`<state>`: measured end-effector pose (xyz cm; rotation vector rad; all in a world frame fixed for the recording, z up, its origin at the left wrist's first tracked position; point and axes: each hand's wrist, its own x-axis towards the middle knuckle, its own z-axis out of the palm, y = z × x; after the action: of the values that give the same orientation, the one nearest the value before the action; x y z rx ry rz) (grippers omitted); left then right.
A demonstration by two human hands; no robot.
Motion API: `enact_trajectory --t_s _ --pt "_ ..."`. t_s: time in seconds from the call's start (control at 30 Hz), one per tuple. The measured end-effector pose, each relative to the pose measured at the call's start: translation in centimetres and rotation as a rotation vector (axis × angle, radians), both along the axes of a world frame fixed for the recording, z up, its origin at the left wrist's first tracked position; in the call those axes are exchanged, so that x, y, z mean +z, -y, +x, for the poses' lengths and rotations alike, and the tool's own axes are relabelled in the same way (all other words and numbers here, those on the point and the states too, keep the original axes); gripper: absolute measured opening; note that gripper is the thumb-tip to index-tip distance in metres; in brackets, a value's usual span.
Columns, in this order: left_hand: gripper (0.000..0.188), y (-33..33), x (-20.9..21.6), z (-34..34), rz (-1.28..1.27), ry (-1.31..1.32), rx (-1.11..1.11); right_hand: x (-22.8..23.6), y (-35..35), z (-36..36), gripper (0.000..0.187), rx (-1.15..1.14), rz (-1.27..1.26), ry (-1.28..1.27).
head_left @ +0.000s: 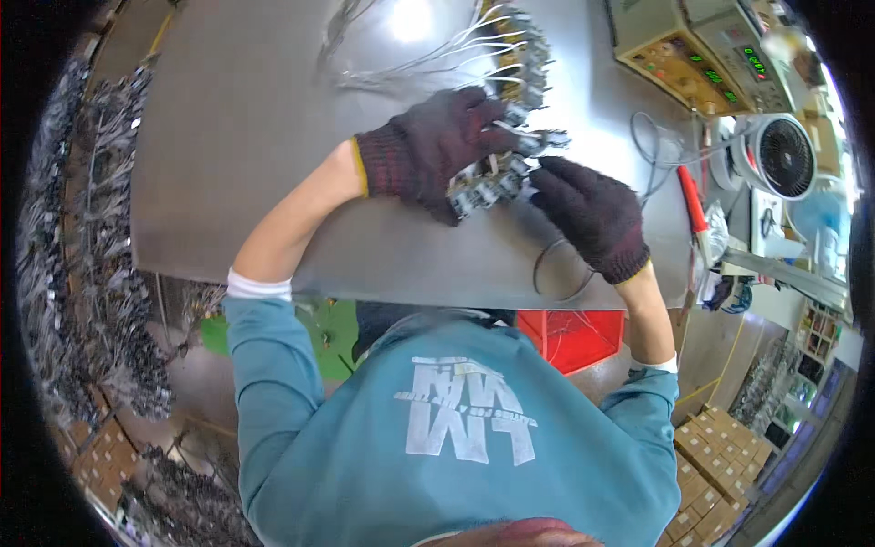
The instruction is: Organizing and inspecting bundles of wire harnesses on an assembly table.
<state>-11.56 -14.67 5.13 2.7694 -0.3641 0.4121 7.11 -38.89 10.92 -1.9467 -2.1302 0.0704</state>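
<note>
Dark maroon knitted gloves cover both my hands. My left hand curls over a cluster of small silvery metal parts on the table, with its thumb and fingers around the cluster's left side. From the right, my right hand has its fingers bent together against the cluster's right end; their tips are partly hidden. Just beyond my hands lies a row of similar brass-and-grey parts. White wires run from that row toward the left across the table.
The grey metal table spans the middle. Bench instruments with green digits stand at the far right, near a small fan and a red-handled tool. A thin cable loops nearby. A red bin sits below the front edge.
</note>
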Motion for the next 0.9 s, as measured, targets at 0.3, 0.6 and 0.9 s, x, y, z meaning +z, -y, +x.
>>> enact_trajectory --t_s 0.3,0.6,0.9 --pt "0.114 0.1 -1.9 1.0 -0.008 -0.029 0.044 -1.0 1.5 -3.6 0.036 -0.241 0.048 -0.242" --pt "0.105 0.3 -2.7 -0.3 0.012 0.073 0.068 -0.6 0.8 -3.5 0.037 -0.069 0.018 0.130" --pt "0.098 0.5 -3.1 0.0 -0.094 0.174 0.090 -1.1 1.2 -5.2 0.031 -0.200 0.086 -0.197"
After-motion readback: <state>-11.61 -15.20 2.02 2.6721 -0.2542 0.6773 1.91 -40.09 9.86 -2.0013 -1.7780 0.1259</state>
